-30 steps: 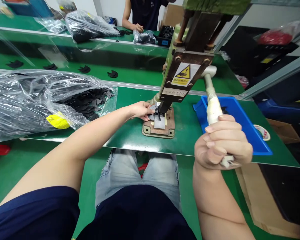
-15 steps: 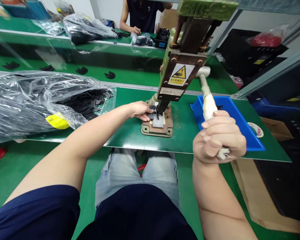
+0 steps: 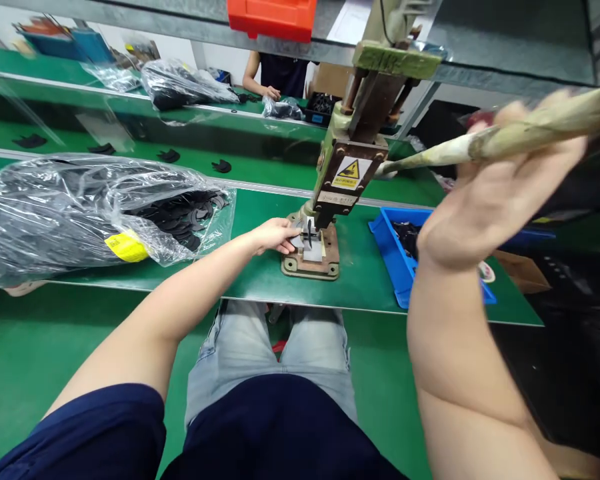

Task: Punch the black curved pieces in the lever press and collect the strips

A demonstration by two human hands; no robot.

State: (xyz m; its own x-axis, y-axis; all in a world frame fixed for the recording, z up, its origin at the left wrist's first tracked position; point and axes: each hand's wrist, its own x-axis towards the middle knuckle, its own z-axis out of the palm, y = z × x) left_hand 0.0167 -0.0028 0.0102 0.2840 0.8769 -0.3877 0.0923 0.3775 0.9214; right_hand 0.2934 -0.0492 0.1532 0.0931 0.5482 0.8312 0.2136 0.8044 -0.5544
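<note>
From where I stand, the big change is on the right: a moment ago the right hand (image 3: 505,197) was a fist wrapped round the taped end of the lever (image 3: 520,137), low over the tray; now it is up high and blurred, the lever swung up with it and crossing in front of the palm, some fingers showing above. How firmly it grips, I cannot tell. The left hand (image 3: 275,237) has hardly shifted. Its fingers are pinched narrow on a flat grey piece (image 3: 297,243), which sits at the fingertips on the left side of the press base (image 3: 307,268). Just above and right of that pinch stands the press column with its yellow warning sign (image 3: 352,172). Left of the same hand lies the clear plastic bag (image 3: 70,207), open toward it, dark curved pieces (image 3: 190,217) inside. Below and left of the raised right hand, the blue tray (image 3: 385,250) shows more of its black parts (image 3: 406,237) than before. High above the left hand, an orange bin (image 3: 273,19) has come into sight on the shelf.
</note>
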